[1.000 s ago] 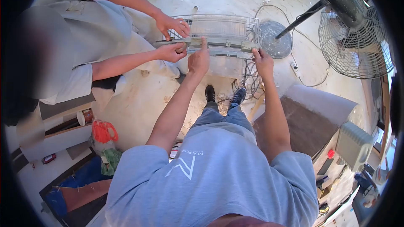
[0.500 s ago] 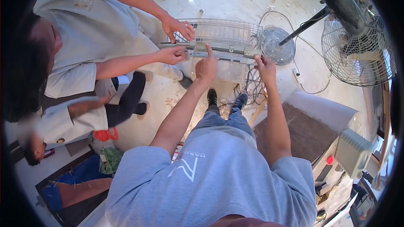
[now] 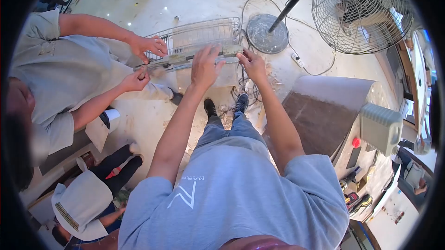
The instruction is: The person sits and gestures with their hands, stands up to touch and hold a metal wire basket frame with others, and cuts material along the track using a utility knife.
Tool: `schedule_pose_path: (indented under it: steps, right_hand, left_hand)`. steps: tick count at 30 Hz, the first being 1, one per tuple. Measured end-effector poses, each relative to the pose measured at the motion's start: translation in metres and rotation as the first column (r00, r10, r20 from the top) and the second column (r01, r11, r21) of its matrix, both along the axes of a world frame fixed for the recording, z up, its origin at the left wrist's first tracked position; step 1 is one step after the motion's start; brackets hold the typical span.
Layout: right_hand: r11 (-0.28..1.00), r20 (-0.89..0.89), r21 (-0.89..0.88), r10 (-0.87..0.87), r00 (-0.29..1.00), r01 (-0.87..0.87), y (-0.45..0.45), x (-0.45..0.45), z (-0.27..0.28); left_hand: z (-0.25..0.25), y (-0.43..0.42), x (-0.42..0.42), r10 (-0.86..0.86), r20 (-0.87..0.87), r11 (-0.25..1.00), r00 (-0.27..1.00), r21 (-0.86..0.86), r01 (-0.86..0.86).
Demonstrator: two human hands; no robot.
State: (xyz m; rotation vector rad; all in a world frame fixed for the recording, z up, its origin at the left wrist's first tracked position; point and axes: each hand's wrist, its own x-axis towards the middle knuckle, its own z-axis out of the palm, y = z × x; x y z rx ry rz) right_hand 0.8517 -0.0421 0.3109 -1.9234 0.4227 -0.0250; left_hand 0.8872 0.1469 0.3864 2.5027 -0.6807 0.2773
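Observation:
A long metal rail [image 3: 185,59] lies across the near side of a wire rack [image 3: 199,34], in front of my feet. My left hand [image 3: 205,67] is open, fingers spread over the middle of the rail. At the rail's right end, my right hand [image 3: 253,66] pinches it between thumb and fingers. A co-worker's two hands are at the left end of the rail, one hand [image 3: 147,47] above it and the other [image 3: 136,79] below it, fingers closed on something small that I cannot make out.
A standing fan [image 3: 357,13] with a round base [image 3: 267,33] is at the upper right, its cable on the floor. A brown board [image 3: 315,122] and a grey-green plastic canister [image 3: 381,129] stand at the right. Another person [image 3: 83,203] is at the lower left.
The view has swung to the right. My left hand has gone from a pointing finger to spread fingers. The person at the lower left has come into view and moved lower.

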Motion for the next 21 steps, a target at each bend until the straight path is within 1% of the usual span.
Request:
schedule_pose_path:
  steps: [1,3,4,6,7,9,10,13,16,19,21]
  right_hand:
    - [0.993,0.022,0.119,-0.02,1.0,0.017,0.002,-0.002,0.003]
    - [0.982,0.025,0.184,-0.034,0.999,0.029,0.001,-0.004,-0.001]
    - [0.975,0.029,0.217,-0.041,0.999,0.034,0.0,-0.002,-0.004]
    - [0.967,0.114,0.251,-0.085,0.99,0.054,0.0,-0.002,-0.011]
    - [0.961,0.153,0.269,-0.109,0.982,0.064,-0.001,-0.004,-0.014]
    - [0.951,0.17,0.279,-0.185,0.968,0.133,0.0,-0.008,-0.01]
    - [0.943,0.182,0.287,-0.225,0.957,0.168,0.002,-0.006,-0.003]
    - [0.982,0.187,0.085,-0.181,0.965,0.168,0.008,-0.001,0.015]
    - [0.979,0.236,-0.144,-0.109,0.966,0.146,0.01,0.003,0.031]
    - [0.94,0.156,-0.338,0.007,0.988,0.047,0.008,0.011,0.04]
    - [0.872,-0.045,-0.486,0.05,0.998,-0.066,0.012,0.017,0.054]
  left_hand:
    - [-0.002,-0.007,0.002,-0.022,-0.016,0.999,1.0,0.032,0.023]
    - [-0.006,-0.018,0.008,-0.067,-0.048,0.993,0.997,0.094,0.071]
    - [-0.012,-0.02,0.014,-0.078,-0.065,0.992,0.995,0.094,0.084]
    - [-0.018,-0.018,0.023,-0.104,-0.098,0.99,0.99,0.089,0.113]
    - [-0.018,-0.017,0.023,-0.099,-0.142,0.991,0.985,0.074,0.11]
    - [-0.015,-0.013,0.022,-0.086,-0.228,0.994,0.97,0.05,0.1]
    - [-0.016,-0.013,0.023,-0.084,-0.213,0.993,0.973,0.065,0.1]
    - [-0.022,-0.014,0.024,-0.078,-0.19,0.992,0.979,0.083,0.095]
    - [-0.024,-0.014,0.025,-0.061,-0.203,0.995,0.977,0.066,0.076]
    - [-0.019,-0.017,0.026,-0.041,-0.235,0.996,0.971,0.073,0.06]
    - [-0.011,-0.019,0.023,-0.018,-0.26,0.997,0.965,0.071,0.037]
